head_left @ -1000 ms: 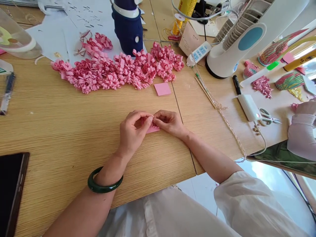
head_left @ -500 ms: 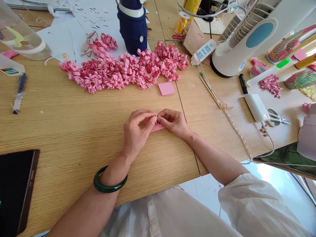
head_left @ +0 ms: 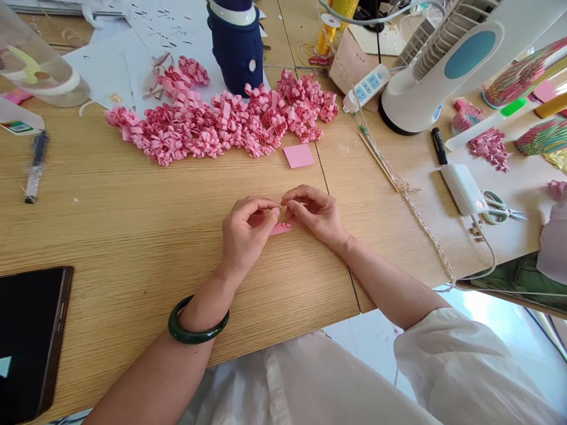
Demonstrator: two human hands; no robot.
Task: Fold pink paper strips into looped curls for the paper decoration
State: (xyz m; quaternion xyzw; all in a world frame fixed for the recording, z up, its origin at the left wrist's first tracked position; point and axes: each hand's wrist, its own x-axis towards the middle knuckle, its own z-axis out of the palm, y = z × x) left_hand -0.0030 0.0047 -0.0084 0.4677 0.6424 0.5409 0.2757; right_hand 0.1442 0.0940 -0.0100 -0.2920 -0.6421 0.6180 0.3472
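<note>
My left hand (head_left: 248,230), with a dark green bangle (head_left: 197,336) on its wrist, is closed in a pinch. Pink shows between its thumb and forefinger, part of a pink paper piece (head_left: 282,229) with small curls along its upper edge. Much of that piece is hidden by the left fingers. Just to the right, my right hand (head_left: 315,213) has its thumb and forefinger drawn close together near the left fingertips; whatever they pinch is too small to make out. A flat pink paper rectangle (head_left: 298,156) lies beyond both hands.
A long heap of curled pink paper flowers (head_left: 208,127) spreads across the back, before a dark blue bottle (head_left: 237,53). On the right are a white fan (head_left: 407,100), a power strip (head_left: 367,88), a braided cord (head_left: 425,230) and scissors (head_left: 496,208). A tablet (head_left: 31,336) lies at left.
My right hand has shifted slightly up and away from the left fingertips, leaving a small gap and showing more of the curled edge. My left hand stays almost in place.
</note>
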